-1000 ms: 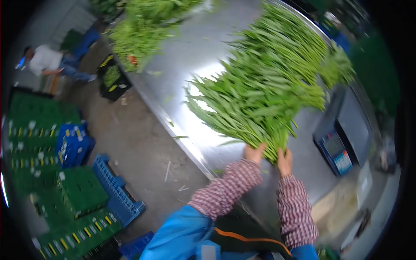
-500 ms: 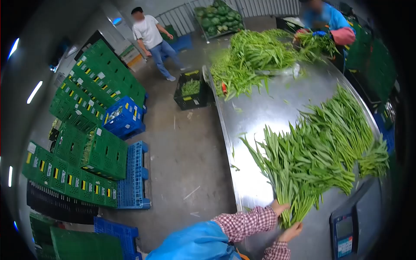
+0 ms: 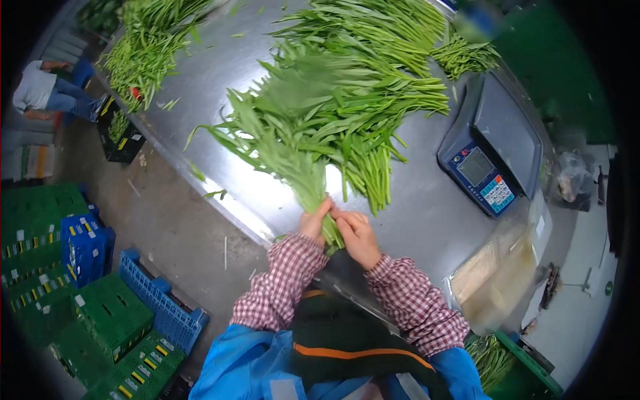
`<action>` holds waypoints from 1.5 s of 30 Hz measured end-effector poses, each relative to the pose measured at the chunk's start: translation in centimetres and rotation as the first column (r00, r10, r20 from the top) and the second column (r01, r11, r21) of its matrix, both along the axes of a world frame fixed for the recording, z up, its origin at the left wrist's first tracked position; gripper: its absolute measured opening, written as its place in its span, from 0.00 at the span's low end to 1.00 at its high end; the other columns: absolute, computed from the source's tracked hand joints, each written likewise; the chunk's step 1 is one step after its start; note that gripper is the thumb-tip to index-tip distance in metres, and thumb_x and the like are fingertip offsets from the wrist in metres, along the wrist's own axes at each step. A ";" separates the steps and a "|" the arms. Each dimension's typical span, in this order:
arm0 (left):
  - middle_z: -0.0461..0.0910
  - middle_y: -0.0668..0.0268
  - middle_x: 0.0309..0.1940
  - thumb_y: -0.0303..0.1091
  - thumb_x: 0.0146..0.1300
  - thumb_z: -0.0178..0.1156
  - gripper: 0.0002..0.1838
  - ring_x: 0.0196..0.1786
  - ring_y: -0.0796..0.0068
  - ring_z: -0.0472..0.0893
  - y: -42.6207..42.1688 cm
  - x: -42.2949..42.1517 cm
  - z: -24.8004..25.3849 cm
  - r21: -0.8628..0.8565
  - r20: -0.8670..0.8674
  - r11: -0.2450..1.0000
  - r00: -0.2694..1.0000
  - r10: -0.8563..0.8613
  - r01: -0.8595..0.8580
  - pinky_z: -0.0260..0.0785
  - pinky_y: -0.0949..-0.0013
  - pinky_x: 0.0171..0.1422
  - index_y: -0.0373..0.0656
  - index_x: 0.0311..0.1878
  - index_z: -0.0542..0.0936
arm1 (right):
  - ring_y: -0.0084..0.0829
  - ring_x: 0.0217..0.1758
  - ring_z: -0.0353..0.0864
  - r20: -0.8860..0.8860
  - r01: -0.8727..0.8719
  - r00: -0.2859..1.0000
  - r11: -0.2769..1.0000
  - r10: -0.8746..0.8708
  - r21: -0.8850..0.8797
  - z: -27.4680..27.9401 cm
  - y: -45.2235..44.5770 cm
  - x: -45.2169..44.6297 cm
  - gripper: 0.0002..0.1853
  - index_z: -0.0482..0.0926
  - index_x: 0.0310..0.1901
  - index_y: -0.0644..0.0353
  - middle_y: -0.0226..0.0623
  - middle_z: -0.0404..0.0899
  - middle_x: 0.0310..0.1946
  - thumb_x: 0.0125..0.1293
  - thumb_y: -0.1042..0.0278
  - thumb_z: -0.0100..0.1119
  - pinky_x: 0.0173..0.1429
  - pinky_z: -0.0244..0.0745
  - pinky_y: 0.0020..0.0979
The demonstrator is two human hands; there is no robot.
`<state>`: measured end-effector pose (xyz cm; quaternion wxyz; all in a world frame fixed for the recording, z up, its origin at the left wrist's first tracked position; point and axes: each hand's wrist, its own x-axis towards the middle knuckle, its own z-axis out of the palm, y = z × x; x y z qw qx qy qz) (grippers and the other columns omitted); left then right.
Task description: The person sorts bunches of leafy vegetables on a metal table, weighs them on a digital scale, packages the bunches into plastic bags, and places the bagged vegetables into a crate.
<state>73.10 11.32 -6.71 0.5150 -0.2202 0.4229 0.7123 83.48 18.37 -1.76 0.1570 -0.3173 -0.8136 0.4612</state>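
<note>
My left hand (image 3: 313, 221) is closed round the lower stems of a bunch of long-leaved water spinach (image 3: 303, 180) near the front edge of the metal table. At the same stems, just right of it, is my right hand (image 3: 359, 237), its fingers curled and pressed against them. Cut stem ends poke out below both hands, while the leaves fan away from me and overlap the neighbouring greens. More water spinach (image 3: 373, 170) lies just beyond, stems pointing toward me and right. My right fingertips are partly hidden.
A digital scale (image 3: 483, 170) stands on the right of the metal table (image 3: 217, 87), with plastic bags (image 3: 500, 273) nearer me. Loose greens (image 3: 143, 57) lie far left. Green crates (image 3: 113, 313) and a blue pallet (image 3: 163, 300) stand on the floor at left, where a person (image 3: 50, 93) stands farther back.
My view has swung down and to the right, bringing the scale and bags into sight. Both hands, earlier apart on the stems, are now close together on the bunch, in front of my body.
</note>
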 end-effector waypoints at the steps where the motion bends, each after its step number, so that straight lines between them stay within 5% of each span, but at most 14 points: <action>1: 0.75 0.63 0.34 0.26 0.60 0.57 0.12 0.36 0.72 0.76 0.0 -0.3 1.2 0.027 -0.049 0.999 0.998 0.024 -0.023 0.72 0.70 0.40 0.37 0.47 0.71 | 0.40 0.52 0.70 -0.029 -0.011 0.999 0.997 0.013 0.071 1.2 2.3 0.4 0.12 0.76 0.45 0.62 0.42 0.76 0.43 0.60 0.72 0.51 0.59 0.62 0.34; 4: 0.75 0.64 0.33 0.27 0.60 0.57 0.11 0.35 0.73 0.77 -0.4 -1.6 5.5 0.106 -0.258 0.988 0.957 0.133 -0.109 0.72 0.71 0.41 0.39 0.45 0.71 | 0.43 0.55 0.67 -0.022 0.052 0.999 0.937 -0.047 0.345 4.0 12.7 1.0 0.19 0.73 0.50 0.62 0.46 0.74 0.46 0.54 0.75 0.54 0.60 0.61 0.39; 7: 0.76 0.62 0.35 0.26 0.61 0.56 0.12 0.38 0.72 0.77 0.8 -1.9 2.9 -0.057 -0.254 0.982 0.954 0.159 -0.179 0.72 0.68 0.43 0.39 0.47 0.69 | 0.45 0.62 0.61 0.210 -0.085 0.975 0.757 -0.070 0.648 2.6 24.1 -0.1 0.33 0.59 0.61 0.62 0.45 0.64 0.58 0.50 0.73 0.57 0.64 0.56 0.38; 11: 0.76 0.61 0.37 0.26 0.61 0.55 0.13 0.39 0.69 0.78 1.9 -0.2 1.9 -0.043 -0.072 0.979 0.978 0.198 -0.201 0.73 0.66 0.45 0.39 0.49 0.68 | 0.44 0.69 0.50 0.657 -0.467 0.733 0.571 -0.179 0.676 0.8 33.0 -4.0 0.46 0.46 0.67 0.60 0.40 0.51 0.67 0.46 0.75 0.59 0.69 0.49 0.43; 14: 0.75 0.60 0.36 0.26 0.61 0.55 0.13 0.38 0.68 0.78 2.2 -0.3 1.8 -0.119 -0.052 0.972 0.979 0.199 -0.204 0.73 0.67 0.43 0.39 0.49 0.68 | 0.42 0.72 0.44 0.839 -0.605 0.512 0.615 -0.186 0.505 0.2 35.9 -7.7 0.51 0.40 0.69 0.58 0.37 0.45 0.70 0.44 0.76 0.59 0.69 0.46 0.47; 15: 0.75 0.60 0.35 0.25 0.61 0.54 0.13 0.37 0.69 0.77 2.1 -0.6 2.0 -0.149 -0.053 0.968 0.979 0.198 -0.204 0.73 0.67 0.41 0.39 0.49 0.68 | 0.43 0.68 0.54 0.751 -0.562 0.639 0.567 -0.166 0.603 -1.2 36.6 -7.6 0.43 0.51 0.65 0.60 0.41 0.57 0.64 0.44 0.76 0.59 0.69 0.47 0.49; 18: 0.75 0.60 0.34 0.25 0.61 0.55 0.12 0.35 0.70 0.77 1.5 -0.9 1.7 -0.184 -0.058 0.962 0.979 0.193 -0.201 0.72 0.69 0.38 0.39 0.48 0.68 | 0.43 0.60 0.64 0.847 -0.603 0.527 0.672 -0.069 0.430 -0.1 36.7 -8.5 0.32 0.62 0.54 0.60 0.42 0.68 0.51 0.42 0.76 0.59 0.67 0.49 0.50; 19: 0.75 0.61 0.33 0.25 0.61 0.55 0.12 0.35 0.70 0.77 1.5 -1.1 2.0 -0.198 -0.065 0.960 0.980 0.188 -0.197 0.72 0.69 0.38 0.40 0.48 0.68 | 0.42 0.52 0.69 0.774 -0.584 0.632 0.632 -0.041 0.510 -0.7 36.3 -7.4 0.24 0.65 0.44 0.59 0.41 0.71 0.41 0.41 0.75 0.59 0.65 0.53 0.49; 23: 0.76 0.60 0.34 0.26 0.60 0.56 0.13 0.35 0.70 0.77 1.3 -1.1 1.7 -0.197 -0.080 0.963 0.982 0.173 -0.186 0.72 0.69 0.39 0.38 0.48 0.69 | 0.45 0.48 0.70 0.636 -0.499 0.769 0.679 0.060 0.539 -1.7 34.5 -5.0 0.23 0.66 0.42 0.60 0.45 0.72 0.39 0.40 0.74 0.59 0.54 0.63 0.41; 27: 0.76 0.60 0.35 0.25 0.60 0.57 0.14 0.34 0.69 0.78 1.4 -1.1 2.1 -0.162 -0.086 0.963 0.976 0.202 -0.213 0.73 0.68 0.39 0.37 0.48 0.69 | 0.49 0.43 0.73 0.638 -0.390 0.767 0.744 -0.064 0.542 -1.7 33.3 -5.2 0.22 0.65 0.41 0.61 0.45 0.75 0.35 0.41 0.72 0.59 0.47 0.68 0.41; 30: 0.76 0.60 0.35 0.25 0.60 0.56 0.14 0.35 0.69 0.78 0.8 -1.0 2.8 -0.147 -0.099 0.961 0.970 0.220 -0.233 0.73 0.69 0.39 0.37 0.49 0.68 | 0.47 0.43 0.75 0.717 -0.244 0.695 0.921 -0.052 0.303 0.6 31.6 -5.4 0.24 0.66 0.43 0.63 0.49 0.76 0.38 0.42 0.71 0.61 0.48 0.69 0.40; 35: 0.77 0.60 0.32 0.27 0.61 0.55 0.12 0.32 0.71 0.77 0.5 -0.8 6.4 -0.111 -0.322 0.954 0.918 0.231 -0.279 0.72 0.69 0.38 0.35 0.47 0.70 | 0.28 0.38 0.75 0.373 -0.016 0.926 0.993 0.059 -0.116 7.7 28.9 -2.0 0.31 0.67 0.50 0.66 0.41 0.75 0.36 0.39 0.72 0.63 0.45 0.70 0.28; 40: 0.78 0.60 0.27 0.28 0.62 0.55 0.07 0.32 0.72 0.78 1.2 2.8 13.4 0.016 -0.428 0.999 0.903 0.036 -0.033 0.72 0.69 0.39 0.33 0.36 0.75 | 0.26 0.33 0.75 0.110 0.295 0.953 0.790 -0.281 -0.538 18.6 20.1 3.8 0.23 0.69 0.45 0.68 0.36 0.75 0.33 0.42 0.78 0.57 0.39 0.71 0.26; 45: 0.78 0.61 0.37 0.29 0.62 0.56 0.11 0.40 0.72 0.78 2.2 11.3 13.7 0.117 -0.187 0.968 0.962 -0.198 0.222 0.72 0.71 0.44 0.33 0.44 0.73 | 0.28 0.38 0.76 0.183 0.442 0.873 0.573 -0.452 -0.690 15.6 8.6 11.8 0.23 0.68 0.49 0.65 0.36 0.76 0.37 0.48 0.75 0.59 0.43 0.72 0.26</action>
